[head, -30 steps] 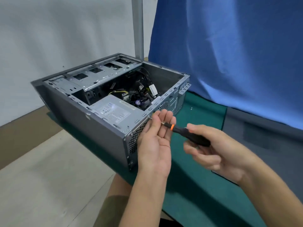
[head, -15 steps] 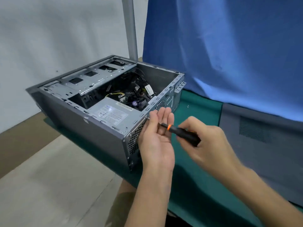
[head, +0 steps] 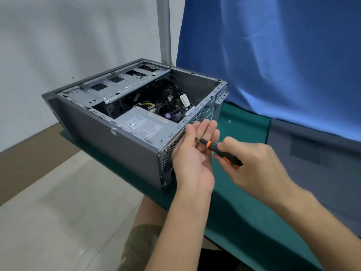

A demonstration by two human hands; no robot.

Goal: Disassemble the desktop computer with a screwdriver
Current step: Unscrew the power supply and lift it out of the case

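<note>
Our right hand (head: pixel 254 169) has crept closer, gripping the screwdriver (head: pixel 216 150); our flat left hand (head: pixel 192 155) steadies its shaft at the case (head: pixel 109 141).

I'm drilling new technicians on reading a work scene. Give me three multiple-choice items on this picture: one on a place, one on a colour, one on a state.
1. Where does the small loose screw lie?
A. on the green mat
B. in a tray
C. in a palm

2. What colour is the band on the screwdriver?
A. blue
B. white
C. orange

3. How is the computer case?
A. lid on
B. open on top, cables showing
C. under a cloth

Answers:
1 A: it sits on the mat to the right of the case.
2 C: the band next to the shaft is orange.
3 B: the inside is in plain view.
</note>
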